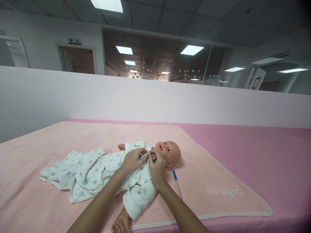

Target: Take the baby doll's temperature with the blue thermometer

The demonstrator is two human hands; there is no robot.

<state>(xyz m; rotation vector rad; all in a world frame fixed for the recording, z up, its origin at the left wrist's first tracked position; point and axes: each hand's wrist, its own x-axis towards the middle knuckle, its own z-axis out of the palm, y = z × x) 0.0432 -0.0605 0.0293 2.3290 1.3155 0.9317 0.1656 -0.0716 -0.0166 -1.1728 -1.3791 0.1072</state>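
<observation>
A baby doll (pixel 174 152) lies on its back with its head to the right. It wears a white baby gown (pixel 92 170) with a small green and grey print, loosely spread to the left. At the doll's chest, just below its chin, my left hand (pixel 135 158) pinches the edge of the gown. Close beside it, my right hand (pixel 156 163) has thumb and fingertips together on the same neckline. Whether a fastener sits between my fingers is too small to tell. One doll hand (pixel 122 221) pokes out of the near sleeve.
Beneath the doll is a peach blanket (pixel 218 174) with a pale border, laid over a pink sheet (pixel 267 155). A blue-capped pen (pixel 175 176) lies right of the doll's shoulder. Behind the bed stands a white low wall (pixel 155 100) with windows above.
</observation>
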